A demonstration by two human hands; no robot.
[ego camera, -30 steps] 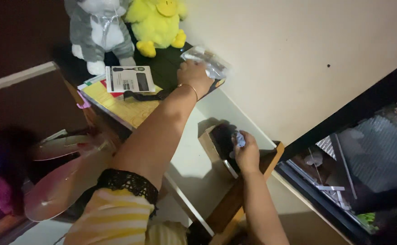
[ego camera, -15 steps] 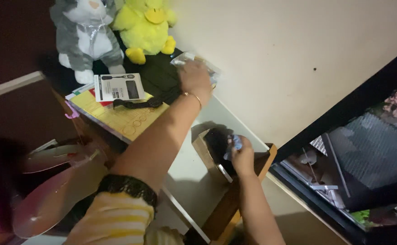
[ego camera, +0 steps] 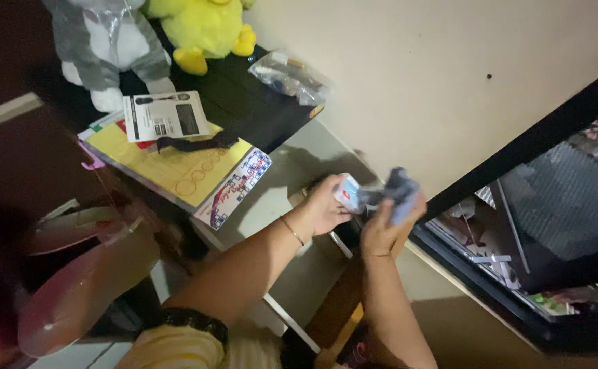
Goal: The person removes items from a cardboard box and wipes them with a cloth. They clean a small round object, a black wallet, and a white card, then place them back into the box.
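Observation:
My left hand [ego camera: 325, 207] is closed on one end of a small white packet [ego camera: 347, 192], low over the pale shelf [ego camera: 272, 198]. My right hand [ego camera: 389, 222] grips a blurred grey-blue bundle [ego camera: 399, 188] right beside that packet, and the two hands almost touch. A clear plastic bag [ego camera: 291, 75] with small items lies by itself on the black surface [ego camera: 244, 102] near the wall. What the bundle is cannot be made out through the motion blur.
A grey plush cat [ego camera: 107, 48] and a yellow plush duck [ego camera: 200, 31] sit at the back. A white booklet [ego camera: 164, 116] lies on a yellow printed sheet [ego camera: 176, 171]. A pink fan blade [ego camera: 80, 280] is at the lower left, a dark window frame [ego camera: 518, 164] at the right.
My left hand let go of the clear plastic bag and came down to my right hand. My right hand lifted the bundle out of the dark box, and both hands now hold things together.

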